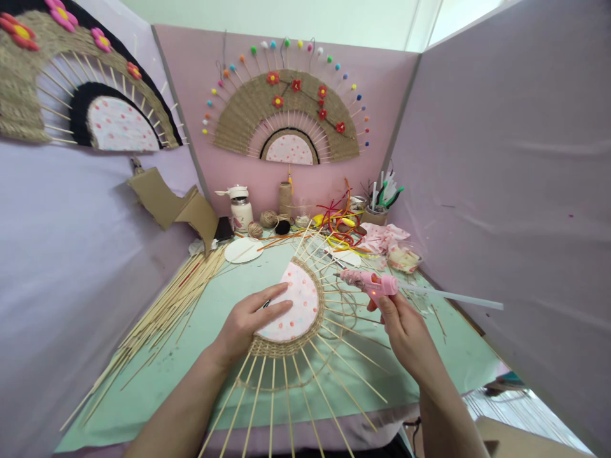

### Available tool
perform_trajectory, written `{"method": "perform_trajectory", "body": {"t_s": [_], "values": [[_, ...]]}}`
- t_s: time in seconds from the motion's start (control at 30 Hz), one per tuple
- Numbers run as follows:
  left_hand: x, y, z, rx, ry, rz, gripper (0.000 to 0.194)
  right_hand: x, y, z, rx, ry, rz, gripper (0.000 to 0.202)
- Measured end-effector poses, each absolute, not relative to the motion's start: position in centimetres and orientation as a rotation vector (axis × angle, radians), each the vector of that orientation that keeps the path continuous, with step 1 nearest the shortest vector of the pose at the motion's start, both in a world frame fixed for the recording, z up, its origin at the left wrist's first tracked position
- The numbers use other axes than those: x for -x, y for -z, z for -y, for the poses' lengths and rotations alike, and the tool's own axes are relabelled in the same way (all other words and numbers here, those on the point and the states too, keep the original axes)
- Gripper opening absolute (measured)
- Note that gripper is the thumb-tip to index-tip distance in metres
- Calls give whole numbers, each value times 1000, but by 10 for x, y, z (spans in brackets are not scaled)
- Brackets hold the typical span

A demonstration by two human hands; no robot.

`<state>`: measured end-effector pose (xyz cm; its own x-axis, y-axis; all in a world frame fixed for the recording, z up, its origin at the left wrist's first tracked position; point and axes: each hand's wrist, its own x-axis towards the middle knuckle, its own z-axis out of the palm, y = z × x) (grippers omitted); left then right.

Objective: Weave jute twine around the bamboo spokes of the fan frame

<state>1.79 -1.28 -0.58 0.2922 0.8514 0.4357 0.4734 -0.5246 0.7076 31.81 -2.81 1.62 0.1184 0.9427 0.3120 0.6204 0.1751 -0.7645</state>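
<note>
My left hand holds a half-made fan by its straight side, two fingers lying across the white, pink-dotted half-round centre. A band of woven twine runs around the curved edge of that centre. Thin wooden sticks fan out from it toward the right and toward me. In my right hand is a pink hot glue gun, its nozzle pointing left over the sticks. A long translucent glue stick juts from its back. Loose twine lies among the sticks, below the gun.
A pile of thin sticks lies at the left. Along the back stand a white bottle, twine balls, colourful pipe cleaners and a tool holder. Finished fans hang on the partitions. A bent cardboard piece sticks out at left.
</note>
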Motion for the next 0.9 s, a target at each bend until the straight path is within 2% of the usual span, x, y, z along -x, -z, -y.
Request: {"method": "perform_trajectory", "body": {"t_s": [0.9], "values": [[-17,6,13,-2189,-1133,-1153,30,-319,-15,27,1541,-443,1606,43]]}}
